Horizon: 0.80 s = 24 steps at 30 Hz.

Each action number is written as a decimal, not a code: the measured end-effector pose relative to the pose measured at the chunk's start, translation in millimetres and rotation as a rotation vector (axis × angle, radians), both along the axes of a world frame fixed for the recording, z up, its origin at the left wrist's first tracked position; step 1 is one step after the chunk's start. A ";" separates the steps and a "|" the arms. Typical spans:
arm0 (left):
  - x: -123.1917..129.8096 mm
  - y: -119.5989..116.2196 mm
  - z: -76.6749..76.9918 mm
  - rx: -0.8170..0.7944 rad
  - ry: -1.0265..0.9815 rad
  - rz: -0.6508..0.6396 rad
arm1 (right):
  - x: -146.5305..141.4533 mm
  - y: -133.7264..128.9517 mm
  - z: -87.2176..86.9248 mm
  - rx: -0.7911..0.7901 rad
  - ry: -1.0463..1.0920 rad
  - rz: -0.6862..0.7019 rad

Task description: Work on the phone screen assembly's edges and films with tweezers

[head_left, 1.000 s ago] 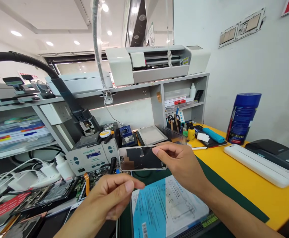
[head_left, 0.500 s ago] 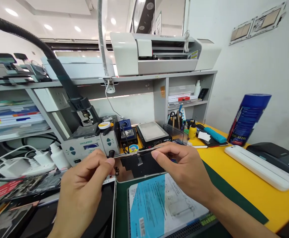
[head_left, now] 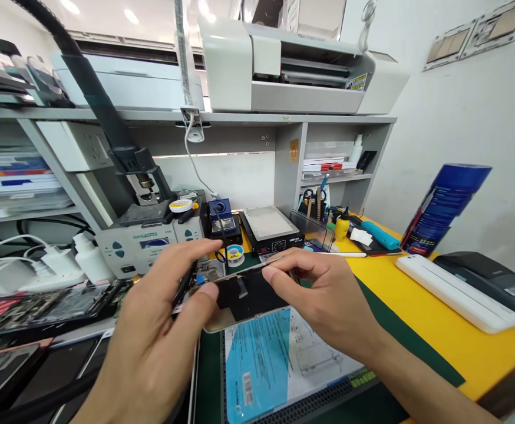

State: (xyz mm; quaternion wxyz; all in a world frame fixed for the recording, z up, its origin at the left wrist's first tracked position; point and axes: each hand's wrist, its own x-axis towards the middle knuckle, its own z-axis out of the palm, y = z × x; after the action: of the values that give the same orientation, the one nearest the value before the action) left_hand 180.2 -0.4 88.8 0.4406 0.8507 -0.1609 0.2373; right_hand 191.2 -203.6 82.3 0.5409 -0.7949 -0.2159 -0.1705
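A yellow surface (head_left: pixel 421 321) is carrying 1 green mat (head_left: pixel 372 300) and 1 blue-and-white sheet (head_left: pixel 279 359). Above the sheet, 2 hands are holding 1 phone panel (head_left: pixel 244 294): the left hand (head_left: pixel 160 341) and the right hand (head_left: pixel 328 300) are each pinching an end, fingers clamped on it.

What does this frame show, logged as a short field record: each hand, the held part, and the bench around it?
left hand: fingers on the left end of the phone screen panel
right hand: pinches the panel's right end
panel: held level above the bench, back side up, dark patch visible
below panel: blue-and-white sheet on a green mat
behind: rework station, hot plate, solder spool
right side: blue canister, white bar
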 end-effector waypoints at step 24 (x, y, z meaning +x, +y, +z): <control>7.8 -5.9 -7.4 0.058 0.419 -0.161 | -2.6 7.0 -5.7 -0.019 0.070 0.029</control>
State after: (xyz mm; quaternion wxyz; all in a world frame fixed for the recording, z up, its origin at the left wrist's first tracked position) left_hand 188.0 -6.3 81.3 0.4572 0.8782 -0.1400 0.0150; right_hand 188.6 -196.6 76.6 0.5429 -0.8022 -0.2100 -0.1327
